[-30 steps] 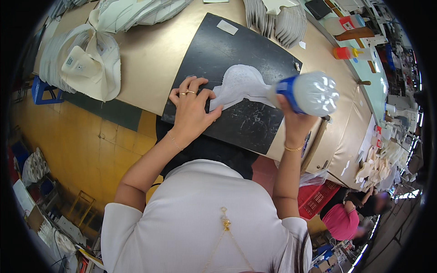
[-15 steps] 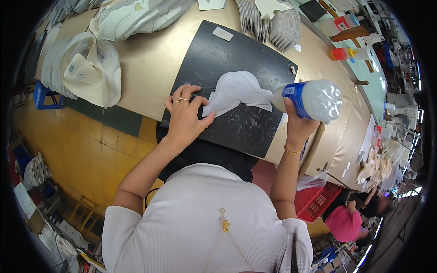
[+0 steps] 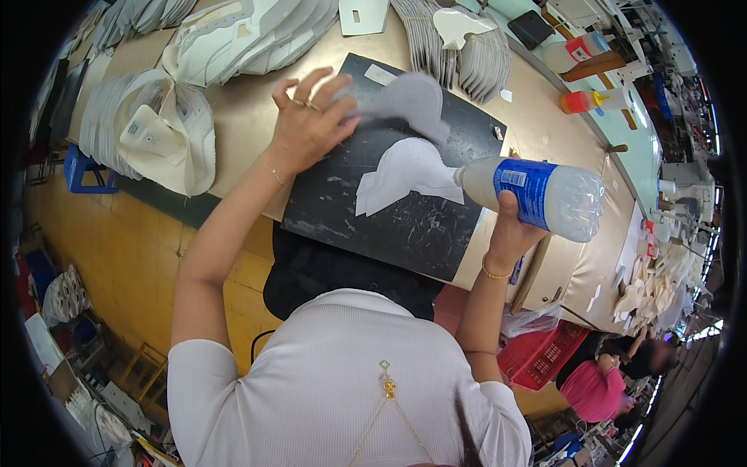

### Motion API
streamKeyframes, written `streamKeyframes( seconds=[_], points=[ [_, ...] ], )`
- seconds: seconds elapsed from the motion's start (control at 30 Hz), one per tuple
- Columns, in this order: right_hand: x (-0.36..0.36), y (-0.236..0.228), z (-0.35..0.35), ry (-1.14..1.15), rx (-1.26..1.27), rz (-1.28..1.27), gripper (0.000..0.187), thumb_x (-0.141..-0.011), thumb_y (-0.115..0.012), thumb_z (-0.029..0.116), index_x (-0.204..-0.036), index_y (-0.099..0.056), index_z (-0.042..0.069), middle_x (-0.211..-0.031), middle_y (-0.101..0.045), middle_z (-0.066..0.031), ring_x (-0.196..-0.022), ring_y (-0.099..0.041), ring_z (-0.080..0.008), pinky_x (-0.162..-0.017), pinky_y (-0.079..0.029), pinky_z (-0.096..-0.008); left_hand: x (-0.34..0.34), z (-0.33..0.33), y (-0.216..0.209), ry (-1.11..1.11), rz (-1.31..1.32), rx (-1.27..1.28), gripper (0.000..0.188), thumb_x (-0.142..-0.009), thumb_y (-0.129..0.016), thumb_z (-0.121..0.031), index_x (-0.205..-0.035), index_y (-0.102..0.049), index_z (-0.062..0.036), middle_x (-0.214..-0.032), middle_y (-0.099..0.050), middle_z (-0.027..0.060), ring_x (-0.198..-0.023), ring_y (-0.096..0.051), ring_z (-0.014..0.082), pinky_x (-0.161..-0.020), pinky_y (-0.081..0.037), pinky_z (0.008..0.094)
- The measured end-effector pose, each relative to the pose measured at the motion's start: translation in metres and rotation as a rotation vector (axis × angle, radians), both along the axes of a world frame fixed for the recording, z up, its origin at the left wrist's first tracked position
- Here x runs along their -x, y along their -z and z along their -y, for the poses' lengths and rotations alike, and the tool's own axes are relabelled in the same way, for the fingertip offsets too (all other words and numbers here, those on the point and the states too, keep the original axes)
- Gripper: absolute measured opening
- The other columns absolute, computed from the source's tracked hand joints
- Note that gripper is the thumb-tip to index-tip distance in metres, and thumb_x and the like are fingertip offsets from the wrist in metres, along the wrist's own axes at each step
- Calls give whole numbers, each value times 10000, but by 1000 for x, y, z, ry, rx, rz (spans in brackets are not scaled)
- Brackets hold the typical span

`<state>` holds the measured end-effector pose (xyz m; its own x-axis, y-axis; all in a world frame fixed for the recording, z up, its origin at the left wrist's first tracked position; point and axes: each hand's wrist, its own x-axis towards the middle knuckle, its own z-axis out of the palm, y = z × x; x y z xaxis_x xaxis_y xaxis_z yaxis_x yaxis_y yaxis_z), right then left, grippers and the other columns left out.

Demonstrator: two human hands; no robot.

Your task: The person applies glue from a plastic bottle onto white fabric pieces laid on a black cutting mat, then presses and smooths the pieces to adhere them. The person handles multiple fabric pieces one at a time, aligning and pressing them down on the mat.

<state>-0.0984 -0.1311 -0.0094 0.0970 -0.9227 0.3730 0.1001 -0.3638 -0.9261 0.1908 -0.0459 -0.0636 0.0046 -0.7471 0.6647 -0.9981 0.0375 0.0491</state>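
Note:
My left hand point(image 3: 307, 124) is raised over the left side of a black board point(image 3: 327, 194), its fingers closed on one end of a grey curved fabric piece point(image 3: 412, 105). That piece is blurred by motion and hangs above the board. Below it, white fabric pieces point(image 3: 408, 175) of a similar curved shape lie on the board, overlapping. My right hand point(image 3: 513, 237) grips a clear plastic bottle point(image 3: 572, 202) with a blue label and pale contents. The bottle is tilted on its side, its narrow end pointing left at the right tip of the white pieces.
Stacks of cut pieces point(image 3: 148, 132) stand at the left of the table, with more grey stacks point(image 3: 482, 66) at the back. Glue bottles point(image 3: 595, 101) and a dark phone-like slab point(image 3: 529, 29) lie far right. A red crate point(image 3: 541, 358) and another person point(image 3: 595, 389) are at lower right.
My left hand has lifted a grey piece off the board and moved it up and away. White pieces remain below. The bottle in my right hand has shifted slightly right and down.

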Motion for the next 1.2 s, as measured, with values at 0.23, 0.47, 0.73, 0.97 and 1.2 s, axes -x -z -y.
streamKeyframes(
  seconds=[0.23,0.47,0.73,0.97,1.2],
  points=[
    [6,2,4,46,55,-41,713,-807,-817,245,-1315,-429,-69,-1184,-611,-224,-1099,-636,-331,-971,-515,-426,-21,-11,20,-172,-143,-58,297,-729,-814,-292,-940,-636,-182,-1235,-555,-23,-1251,-436,207,-959,-247,420],
    [-1,5,2,-37,-95,29,845,-719,-886,195,-1366,-388,-23,-1237,-574,-189,-1143,-612,-323,-967,-530,-418,-3,-50,24,-314,-313,-204,422,-748,-804,-331,-1085,-647,-130,-1270,-541,31,-1270,-417,245,-1012,-228,441],
    [-39,15,-5,-169,-11,-175,606,-646,-929,213,-1125,-635,-15,-1085,-690,-106,-986,-659,-203,-885,-526,-350,82,-91,-2,187,-341,-358,490,-745,-788,-242,-1176,-627,-71,-1250,-564,112,-1169,-533,295,-971,-405,445],
    [-35,45,-17,-439,526,-854,609,-708,-872,320,-1221,-631,97,-1295,-620,-56,-1169,-586,-220,-1045,-417,-366,99,-98,11,209,-287,-400,384,-811,-713,-263,-1123,-653,-48,-1232,-585,91,-1192,-512,250,-989,-412,427],
    [-50,15,20,-120,287,-601,534,-616,-932,310,-1001,-696,27,-970,-728,-87,-839,-713,-231,-747,-553,-334,99,-100,22,188,-298,-325,416,-759,-758,-231,-1129,-668,-64,-1259,-598,69,-1190,-547,248,-958,-438,430]
  ],
)
